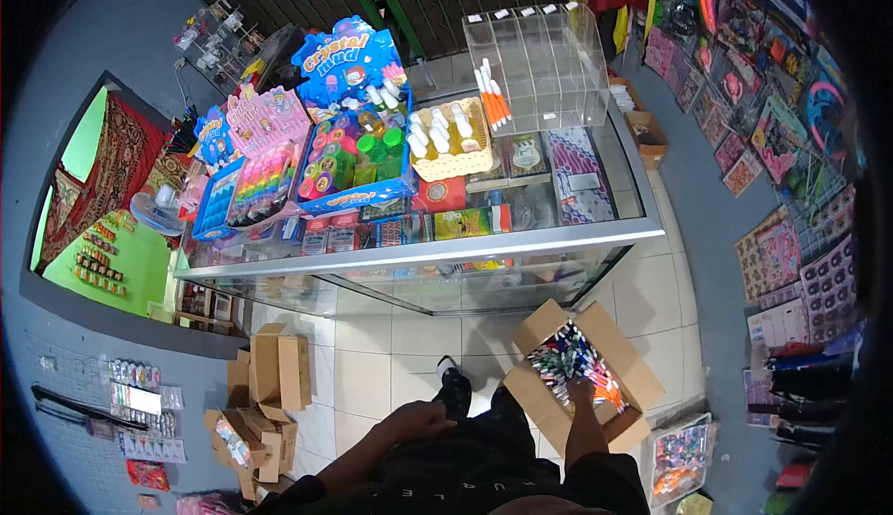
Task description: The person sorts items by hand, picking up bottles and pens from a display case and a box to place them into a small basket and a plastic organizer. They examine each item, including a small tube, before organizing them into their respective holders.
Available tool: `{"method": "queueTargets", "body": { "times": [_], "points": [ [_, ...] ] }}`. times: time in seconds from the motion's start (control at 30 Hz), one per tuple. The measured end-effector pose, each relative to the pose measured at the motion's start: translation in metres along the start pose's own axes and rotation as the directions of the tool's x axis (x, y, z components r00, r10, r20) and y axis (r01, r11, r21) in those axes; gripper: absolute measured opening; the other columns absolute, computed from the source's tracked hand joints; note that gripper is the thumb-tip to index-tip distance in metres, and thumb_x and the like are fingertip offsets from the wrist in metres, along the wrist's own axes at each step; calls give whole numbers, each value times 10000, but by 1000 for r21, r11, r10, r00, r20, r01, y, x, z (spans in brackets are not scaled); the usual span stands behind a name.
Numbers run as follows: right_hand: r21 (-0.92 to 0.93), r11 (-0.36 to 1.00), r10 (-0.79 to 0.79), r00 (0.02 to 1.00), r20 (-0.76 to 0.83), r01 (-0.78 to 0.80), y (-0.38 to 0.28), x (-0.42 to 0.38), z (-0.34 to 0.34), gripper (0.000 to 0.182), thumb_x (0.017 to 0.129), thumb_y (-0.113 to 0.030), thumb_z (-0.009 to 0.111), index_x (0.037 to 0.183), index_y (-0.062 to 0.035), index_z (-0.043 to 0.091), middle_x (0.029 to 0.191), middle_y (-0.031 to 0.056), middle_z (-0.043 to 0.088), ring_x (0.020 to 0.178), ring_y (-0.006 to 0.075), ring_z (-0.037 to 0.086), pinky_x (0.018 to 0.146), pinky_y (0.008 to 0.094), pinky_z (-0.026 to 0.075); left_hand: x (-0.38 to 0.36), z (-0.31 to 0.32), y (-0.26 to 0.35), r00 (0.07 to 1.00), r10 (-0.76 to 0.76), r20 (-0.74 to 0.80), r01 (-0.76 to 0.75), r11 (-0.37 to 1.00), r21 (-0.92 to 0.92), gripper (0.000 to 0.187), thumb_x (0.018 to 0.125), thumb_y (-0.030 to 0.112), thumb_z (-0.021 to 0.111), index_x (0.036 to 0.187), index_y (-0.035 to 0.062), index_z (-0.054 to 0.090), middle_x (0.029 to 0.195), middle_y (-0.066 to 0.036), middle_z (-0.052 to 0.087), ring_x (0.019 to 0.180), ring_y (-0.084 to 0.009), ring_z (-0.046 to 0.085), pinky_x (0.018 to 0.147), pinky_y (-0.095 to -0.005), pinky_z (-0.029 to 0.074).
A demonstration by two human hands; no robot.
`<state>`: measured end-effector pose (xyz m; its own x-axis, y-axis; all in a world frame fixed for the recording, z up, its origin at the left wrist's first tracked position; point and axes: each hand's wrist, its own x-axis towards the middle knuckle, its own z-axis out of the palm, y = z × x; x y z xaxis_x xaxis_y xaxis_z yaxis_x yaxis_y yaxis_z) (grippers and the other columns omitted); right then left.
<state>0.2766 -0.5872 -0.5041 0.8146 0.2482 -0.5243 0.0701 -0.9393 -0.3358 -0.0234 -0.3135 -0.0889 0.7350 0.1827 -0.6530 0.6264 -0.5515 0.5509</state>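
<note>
An open cardboard box (pixel 538 326) stands on the floor at the front right, filled with many pens (pixel 569 352) in dark, white and orange colours. My right hand (pixel 580 390) reaches down into this box and touches the pens beside the orange ones. Its fingers are too small and hidden to show whether it grips any. In front of my body, above the thigh, my left hand (pixel 419 420) is curled closed, and nothing shows in it. On the glass counter, a clear divided holder (pixel 544 59) has several orange-and-white pens (pixel 493 96) leaning in its left compartment.
The glass display counter (pixel 419 256) crosses the view. On it are a cream basket (pixel 453 163) with white-capped bottles and a blue box (pixel 358 199) of coloured tubs. Cardboard cartons (pixel 270 375) lie at left. A clear bin (pixel 679 459) sits at right, near wall-hung goods.
</note>
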Motion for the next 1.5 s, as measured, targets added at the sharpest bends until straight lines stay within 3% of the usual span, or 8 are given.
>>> {"method": "queueTargets", "body": {
  "times": [0.07,0.17,0.57,0.77,0.83,1.1,1.23,1.5],
  "points": [
    [-187,920,-370,921,-122,344,20,2,5,326,785,-325,590,738,-16,685,664,187,663,650,299,686,666,420,549,5,6,-10,996,52,-79,-55,998,-39,471,925,516,554,787,68,588,808,-153,604,752,-341,594,674,-446,458],
    [-70,920,-350,888,297,386,16,-10,-42,271,841,-272,599,748,-43,709,673,143,683,588,279,670,585,410,551,7,-14,3,995,76,-71,-80,996,-49,463,934,499,548,814,54,589,787,-160,603,749,-347,596,674,-446,457],
    [283,954,-205,904,375,99,-167,-187,-275,352,694,-265,834,911,-11,723,805,81,708,754,141,659,696,298,526,45,-80,-25,929,315,-194,-344,929,-139,457,925,467,602,800,27,599,727,-140,600,664,-246,574,618,-400,448],
    [597,478,-749,654,-106,644,-293,-217,-272,98,827,36,697,794,-21,625,756,14,627,658,100,578,592,266,472,53,-114,-38,854,404,-328,-508,783,-358,388,920,444,636,932,56,628,787,-26,595,729,-115,533,667,-300,446],
    [772,460,-667,745,-26,439,-345,-241,-277,128,824,23,713,786,-24,600,764,6,610,676,87,562,610,265,463,49,-137,-35,842,428,-327,-538,692,-481,300,936,340,644,1035,57,626,900,-14,616,839,-101,561,758,-279,461],
    [580,362,-817,548,-180,730,-494,-294,-293,96,795,60,666,828,-11,610,764,11,603,743,89,554,698,260,452,12,-220,-27,470,512,-719,-878,356,-320,263,931,179,661,1118,20,569,1005,-45,624,924,-114,608,801,-281,489],
    [697,345,-771,613,-173,629,-520,-280,-254,104,807,72,637,864,-11,613,777,11,600,703,80,549,618,233,459,4,-229,-34,778,276,-564,-622,211,-754,247,984,210,583,1169,55,535,1126,-54,571,1059,-137,564,870,-311,483],
    [717,229,-792,554,-256,659,-568,-301,-217,93,848,39,657,908,-14,611,813,9,597,684,80,534,598,234,450,6,-240,-71,682,289,-672,-680,-89,-728,266,999,249,550,1179,54,554,1078,-40,593,979,-130,584,873,-313,498]
  ]
}}
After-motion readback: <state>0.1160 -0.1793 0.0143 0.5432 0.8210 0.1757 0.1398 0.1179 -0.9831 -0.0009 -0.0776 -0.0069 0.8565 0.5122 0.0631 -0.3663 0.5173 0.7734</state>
